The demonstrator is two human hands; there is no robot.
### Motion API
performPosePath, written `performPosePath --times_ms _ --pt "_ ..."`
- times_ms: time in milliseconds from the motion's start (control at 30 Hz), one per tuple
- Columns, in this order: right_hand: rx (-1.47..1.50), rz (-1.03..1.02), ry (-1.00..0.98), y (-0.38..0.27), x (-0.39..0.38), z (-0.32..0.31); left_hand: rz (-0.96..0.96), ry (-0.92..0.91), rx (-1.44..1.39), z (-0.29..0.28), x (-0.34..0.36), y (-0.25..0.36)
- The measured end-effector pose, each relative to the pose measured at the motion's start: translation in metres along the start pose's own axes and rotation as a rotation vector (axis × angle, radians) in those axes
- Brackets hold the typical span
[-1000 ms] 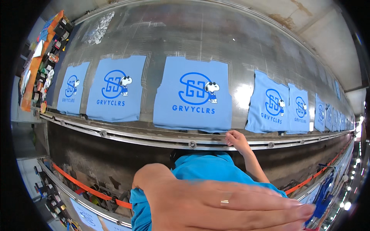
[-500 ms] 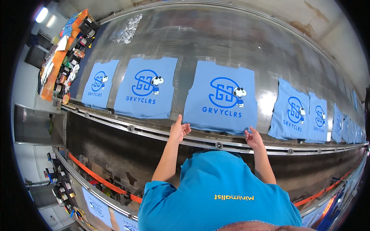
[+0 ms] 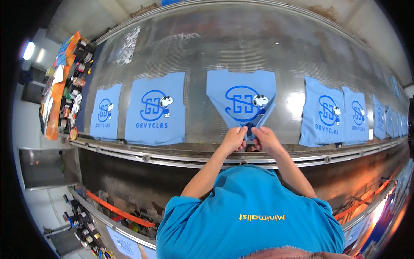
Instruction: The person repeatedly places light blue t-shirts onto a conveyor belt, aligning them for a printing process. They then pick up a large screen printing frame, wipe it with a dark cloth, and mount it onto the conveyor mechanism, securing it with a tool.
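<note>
A light blue fabric panel (image 3: pixel 230 82), printed with a blue emblem and a white cartoon dog, lies at the middle of the long grey table (image 3: pixel 207 47). Its lower edge is bunched to a point between my hands. My left hand (image 3: pixel 235 140) and my right hand (image 3: pixel 264 140) are closed on that gathered edge, close together at the table's near rail. The fabric's underside shows dark blue between my fingers.
Similar printed panels (image 3: pixel 155 86) lie along the table on both sides. An orange shelf (image 3: pixel 57 110) crowded with containers stands at the far left end. A metal rail (image 3: pixel 194 162) runs along the near edge. Behind me is another rail with orange strips (image 3: pixel 118 207).
Both hands came up to the middle panel's lower edge, then drew together, gathering it into a point. The flat panel now has folded, converging sides.
</note>
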State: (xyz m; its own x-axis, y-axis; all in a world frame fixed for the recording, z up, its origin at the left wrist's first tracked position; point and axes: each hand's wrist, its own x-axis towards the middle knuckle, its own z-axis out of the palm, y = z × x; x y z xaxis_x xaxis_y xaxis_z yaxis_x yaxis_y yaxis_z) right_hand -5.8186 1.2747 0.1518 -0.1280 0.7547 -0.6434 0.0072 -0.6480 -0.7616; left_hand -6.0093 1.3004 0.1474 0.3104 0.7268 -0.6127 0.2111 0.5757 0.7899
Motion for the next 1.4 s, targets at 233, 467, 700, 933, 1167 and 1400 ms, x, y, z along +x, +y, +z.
performPosePath --times_ms 233,467,700,933,1167,1400 --pt "0.303 0.050 0.091 0.078 0.008 -0.066 -0.025 0.338 -0.042 -0.057 -0.001 -0.094" --pt "0.904 0.203 0.316 0.098 0.022 -0.043 -0.079 0.470 -0.907 -0.043 0.001 -0.108" --pt "0.398 0.393 0.073 0.080 0.032 -0.036 -0.400 0.158 -0.165 -0.039 0.016 -0.081" --pt "0.318 0.431 -0.005 0.092 0.041 -0.042 -0.353 0.069 -0.422 -0.046 0.015 -0.097" --pt "0.767 0.492 0.070 0.088 0.039 -0.014 -0.430 0.153 -0.485 -0.021 0.021 -0.083" --pt "0.844 0.238 -0.198 -0.017 0.021 0.001 -0.051 0.115 -0.778 -0.013 0.015 -0.022"
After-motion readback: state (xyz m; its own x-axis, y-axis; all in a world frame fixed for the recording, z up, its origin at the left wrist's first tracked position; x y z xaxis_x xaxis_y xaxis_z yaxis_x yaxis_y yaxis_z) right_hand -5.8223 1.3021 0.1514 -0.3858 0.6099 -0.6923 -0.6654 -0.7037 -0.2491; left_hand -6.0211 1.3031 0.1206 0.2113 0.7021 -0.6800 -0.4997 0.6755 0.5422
